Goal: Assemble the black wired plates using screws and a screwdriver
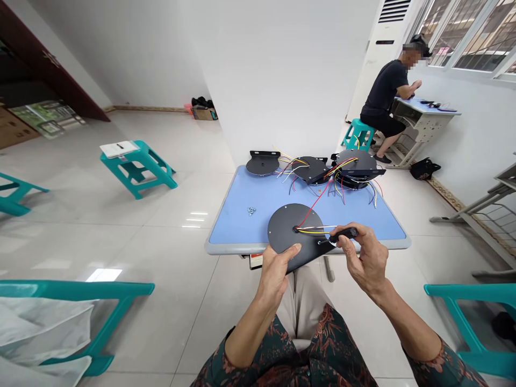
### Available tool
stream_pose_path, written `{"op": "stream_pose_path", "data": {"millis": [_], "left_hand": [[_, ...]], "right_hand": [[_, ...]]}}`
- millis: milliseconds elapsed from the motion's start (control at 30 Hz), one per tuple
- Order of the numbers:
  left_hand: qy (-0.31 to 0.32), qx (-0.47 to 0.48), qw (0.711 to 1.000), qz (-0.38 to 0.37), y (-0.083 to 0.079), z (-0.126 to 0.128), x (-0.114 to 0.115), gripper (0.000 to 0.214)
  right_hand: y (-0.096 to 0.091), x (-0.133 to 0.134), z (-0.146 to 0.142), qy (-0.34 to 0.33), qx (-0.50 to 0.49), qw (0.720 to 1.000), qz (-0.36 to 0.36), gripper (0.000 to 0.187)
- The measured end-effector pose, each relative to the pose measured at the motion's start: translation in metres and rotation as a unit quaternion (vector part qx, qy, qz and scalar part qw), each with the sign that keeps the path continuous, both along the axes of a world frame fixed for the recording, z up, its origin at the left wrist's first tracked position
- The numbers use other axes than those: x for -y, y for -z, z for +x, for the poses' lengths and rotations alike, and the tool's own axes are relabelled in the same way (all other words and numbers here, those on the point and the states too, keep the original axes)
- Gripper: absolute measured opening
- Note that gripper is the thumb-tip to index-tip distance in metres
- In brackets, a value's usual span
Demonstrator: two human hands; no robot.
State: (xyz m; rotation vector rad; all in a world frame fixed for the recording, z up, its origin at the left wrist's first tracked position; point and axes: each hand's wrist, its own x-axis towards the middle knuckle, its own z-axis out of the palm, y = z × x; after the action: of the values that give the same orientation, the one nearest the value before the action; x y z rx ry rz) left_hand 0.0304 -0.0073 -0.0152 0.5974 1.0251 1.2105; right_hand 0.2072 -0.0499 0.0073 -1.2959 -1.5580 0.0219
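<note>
A black round plate with red, yellow and white wires coming from its centre is held over the near edge of the blue table. My left hand grips the plate's lower edge, thumb on top. My right hand is closed on a black-handled screwdriver whose tip meets the plate's right side. Several similar black plates with coloured wires lie at the table's far edge. A few small screws rest on the table left of the held plate.
Teal stools stand on the tiled floor to the left, and teal chair frames at near left and near right. Another person sits at a desk by the window, far right. A white pillar rises behind the table.
</note>
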Motion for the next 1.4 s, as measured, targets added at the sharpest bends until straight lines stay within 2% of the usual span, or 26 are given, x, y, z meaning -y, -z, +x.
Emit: {"op": "stream_pose_path", "data": {"millis": [267, 400, 500, 633, 867, 1200, 1300, 1400], "left_hand": [[0.0, 0.003, 1.0, 0.002, 0.001, 0.0, 0.0, 0.069], [0.004, 0.006, 1.0, -0.007, 0.002, -0.001, 0.0, 0.068], [0.002, 0.009, 1.0, -0.009, 0.003, -0.001, -0.001, 0.069], [0.001, 0.009, 1.0, -0.006, 0.006, -0.001, 0.0, 0.069], [0.005, -0.003, 1.0, -0.004, 0.004, -0.003, -0.001, 0.067], [0.069, -0.036, 0.997, -0.003, 0.006, -0.001, -0.032, 0.053], [0.091, -0.07, 0.993, -0.006, 0.001, 0.0, -0.05, 0.047], [0.119, -0.094, 0.988, -0.002, -0.009, 0.002, -0.071, 0.041]], "right_hand": [[-0.009, -0.002, -0.004, 0.015, 0.071, 0.996, 0.053, 0.01], [-0.009, -0.003, -0.004, 0.016, 0.084, 0.993, 0.081, 0.015], [-0.005, -0.001, -0.001, 0.019, 0.045, 0.995, 0.084, 0.017], [-0.003, 0.002, 0.003, 0.007, -0.043, 0.998, 0.046, 0.013], [-0.001, 0.001, 0.007, 0.02, -0.076, 0.997, 0.019, 0.009], [0.011, -0.015, 0.013, 0.025, -0.18, 0.983, -0.021, 0.012], [0.005, -0.025, 0.018, 0.01, -0.244, 0.969, -0.022, 0.016], [-0.005, -0.048, 0.033, -0.007, -0.285, 0.958, -0.032, 0.019]]}}
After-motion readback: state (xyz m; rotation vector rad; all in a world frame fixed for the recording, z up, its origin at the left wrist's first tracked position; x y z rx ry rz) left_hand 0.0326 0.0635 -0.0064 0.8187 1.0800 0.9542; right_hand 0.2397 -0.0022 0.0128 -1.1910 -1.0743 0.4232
